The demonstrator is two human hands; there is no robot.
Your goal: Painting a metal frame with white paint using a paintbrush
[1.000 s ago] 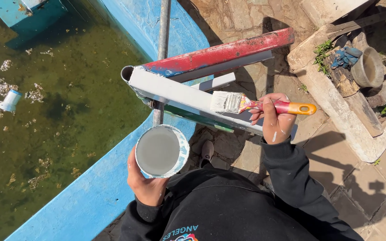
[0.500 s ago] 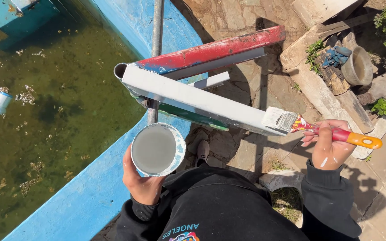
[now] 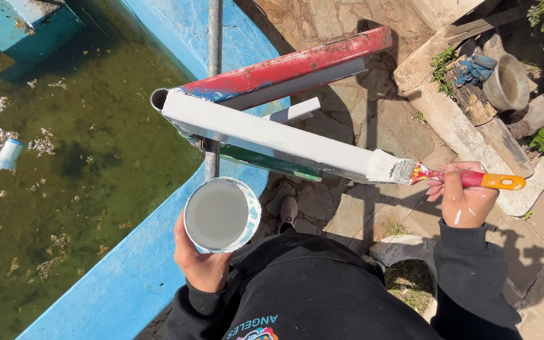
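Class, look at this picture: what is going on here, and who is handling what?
A person in a dark sweatshirt stands at the blue edge of a pool of murky green water. The right hand holds a paintbrush with a red and orange handle, its white-loaded bristles at the end of a metal rail already coated white. The left hand holds an open can of pale grey paint. The red rail beside it is unpainted.

Hidden and cut-off parts at the pool edge

The left hand (image 3: 204, 264) hides the wall of the paint can (image 3: 221, 214); the vertical pole (image 3: 212, 82) runs off the top edge and behind the white beam (image 3: 266, 135); the shoe (image 3: 288, 211) shows only its toe.
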